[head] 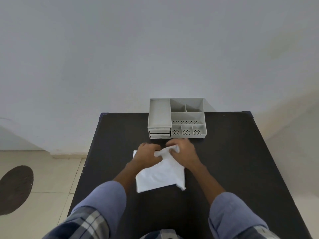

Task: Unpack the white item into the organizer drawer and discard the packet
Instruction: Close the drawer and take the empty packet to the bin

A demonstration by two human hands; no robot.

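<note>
Hands grip the far end of the white packet (160,176) — left hand (146,152) and right hand (183,150) are both clenched on its bunched, twisted edge. The rest of the packet lies flat and creased on the dark worktop (241,161), near the grey organizer (177,118) — its two small drawers (159,133) sit pushed in.
</note>
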